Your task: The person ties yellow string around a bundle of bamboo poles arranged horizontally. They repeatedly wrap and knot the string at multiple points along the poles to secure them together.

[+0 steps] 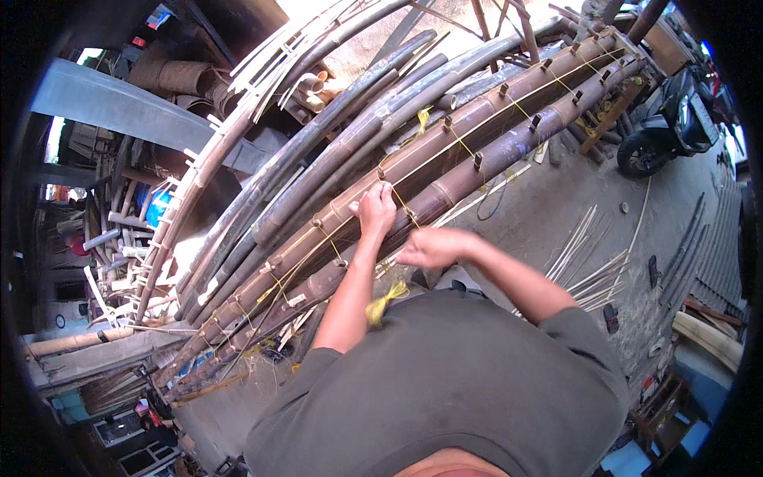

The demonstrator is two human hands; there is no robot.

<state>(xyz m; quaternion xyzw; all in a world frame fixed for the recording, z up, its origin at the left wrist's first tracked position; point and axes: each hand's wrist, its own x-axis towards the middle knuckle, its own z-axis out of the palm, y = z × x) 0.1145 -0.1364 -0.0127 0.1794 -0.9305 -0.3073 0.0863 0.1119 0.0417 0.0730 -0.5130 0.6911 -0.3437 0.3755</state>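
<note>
Two long brown bamboo poles lie side by side before me, the far pole [415, 151] and the near pole [442, 191]. Short dark pegs [478, 160] stick out of both, and thin yellow cord [518, 108] zigzags between them. At the far pole, just below one of its pegs, my left hand [375, 210] is closed, apparently on the cord there; its fingers hide the grip. My right hand [429, 248] is closed beside the near pole, slightly blurred. What it holds, if anything, cannot be made out. A yellow cord bundle [387, 303] hangs near my left forearm.
More bamboo poles [334, 147] are stacked beyond the work. A curved pole with pale pegs [184, 183] stands to the left. Thin split strips [588, 274] lie on the floor at right, with a parked motorcycle [668, 131] farther back.
</note>
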